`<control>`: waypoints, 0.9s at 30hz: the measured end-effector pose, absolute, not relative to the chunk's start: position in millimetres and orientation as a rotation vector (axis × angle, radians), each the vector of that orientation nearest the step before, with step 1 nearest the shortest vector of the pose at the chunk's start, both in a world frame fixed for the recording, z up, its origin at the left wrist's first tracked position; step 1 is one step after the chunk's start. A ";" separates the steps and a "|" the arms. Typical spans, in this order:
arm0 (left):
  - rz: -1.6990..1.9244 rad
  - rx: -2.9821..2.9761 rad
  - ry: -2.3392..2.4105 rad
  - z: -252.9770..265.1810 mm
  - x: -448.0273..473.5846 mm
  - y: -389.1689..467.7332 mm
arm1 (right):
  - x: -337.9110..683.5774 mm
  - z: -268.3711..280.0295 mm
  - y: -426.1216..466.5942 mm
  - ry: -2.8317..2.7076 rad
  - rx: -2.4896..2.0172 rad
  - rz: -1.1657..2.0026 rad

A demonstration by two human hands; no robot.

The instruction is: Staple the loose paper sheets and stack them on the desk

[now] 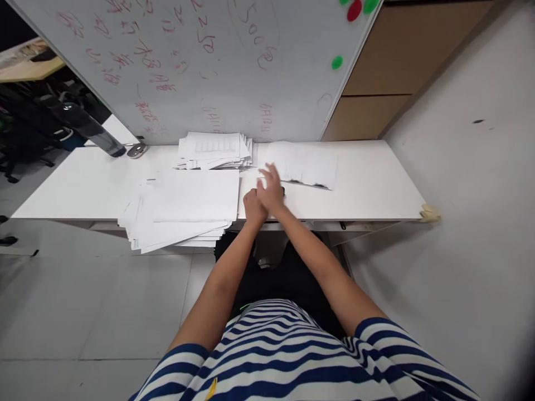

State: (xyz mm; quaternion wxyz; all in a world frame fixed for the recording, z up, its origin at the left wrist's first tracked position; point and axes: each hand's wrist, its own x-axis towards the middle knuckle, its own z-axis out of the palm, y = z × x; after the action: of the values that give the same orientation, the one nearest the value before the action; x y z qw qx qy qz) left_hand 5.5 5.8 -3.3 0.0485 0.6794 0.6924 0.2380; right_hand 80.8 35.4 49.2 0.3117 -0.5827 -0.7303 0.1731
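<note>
My left hand (pixel 254 208) rests at the front edge of the white desk with its fingers curled; whatever may be in it is hidden. Against it and partly over it lies my right hand (pixel 271 192), its fingers spread and slightly blurred. A small black object (pixel 283 191) pokes out beside the right hand, too covered to name. Left of my hands is a large stack of white paper sheets (pixel 196 195), fanned out and hanging over the desk edge. Behind it sits a second paper stack (pixel 215 147) with print on top. Several sheets (pixel 307 164) lie to the right, dark marks along their lower edge.
A whiteboard (pixel 292 72) with red writing and magnets stands along the desk's back. A dark bottle (pixel 94 131) and a computer mouse (pixel 136 150) are at the left of the white desk (pixel 363 195). Brown boxes (pixel 376 114) and a wall bound the right side.
</note>
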 end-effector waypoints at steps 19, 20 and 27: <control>0.752 2.107 2.143 -1.0 7.1 3.2 | 243.4 -10.3 85.5 -1.956 -1.818 0.040; 0.754 2.111 2.141 -1.5 6.9 3.6 | 243.6 -9.3 85.6 -1.957 -1.833 0.033; 0.749 2.124 2.143 -3.3 6.5 4.6 | 243.1 -5.4 83.0 -1.984 -1.828 0.030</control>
State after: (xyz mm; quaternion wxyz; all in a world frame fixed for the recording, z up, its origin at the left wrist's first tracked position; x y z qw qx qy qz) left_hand 6.5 4.6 -3.3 0.0163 0.6831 0.6893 0.2408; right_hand 243.1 83.0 -5.4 0.2202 -0.6609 -0.7174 0.0109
